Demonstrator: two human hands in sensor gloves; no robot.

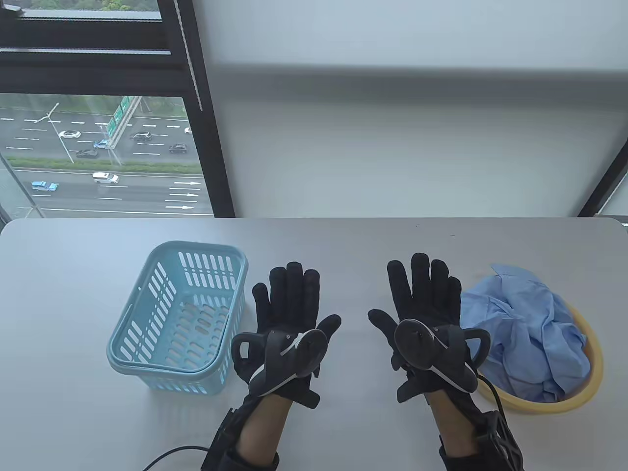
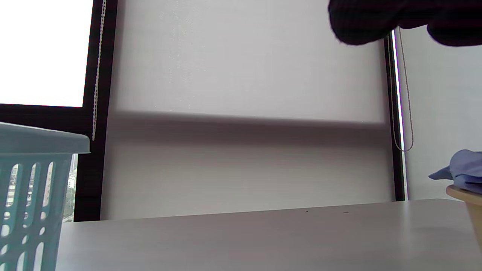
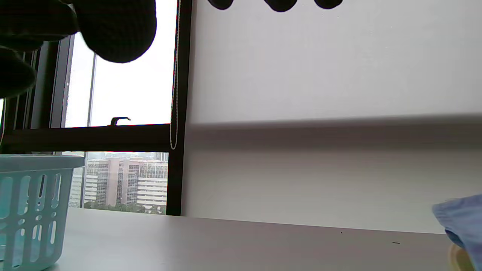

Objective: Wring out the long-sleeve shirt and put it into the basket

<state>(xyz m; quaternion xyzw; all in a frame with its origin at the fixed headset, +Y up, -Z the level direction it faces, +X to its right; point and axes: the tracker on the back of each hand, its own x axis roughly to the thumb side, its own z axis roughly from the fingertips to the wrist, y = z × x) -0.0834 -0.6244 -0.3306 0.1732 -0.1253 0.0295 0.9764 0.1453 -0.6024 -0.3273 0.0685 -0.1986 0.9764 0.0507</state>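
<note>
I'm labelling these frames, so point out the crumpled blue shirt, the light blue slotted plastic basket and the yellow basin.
crumpled blue shirt point(image 1: 520, 328), table view, middle folds
light blue slotted plastic basket point(image 1: 147, 294), table view, left wall
yellow basin point(image 1: 596, 363), table view, right rim

Grey table sitting against a pale roller blind, black-framed window on the left showing a highway, daylight coming in.

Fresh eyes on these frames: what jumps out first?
Two black-gloved hands, left hand and right hand, held flat and open over the table's middle. A crumpled blue shirt fills the yellow basin at their right; the light-blue basket stands at their left.
</note>
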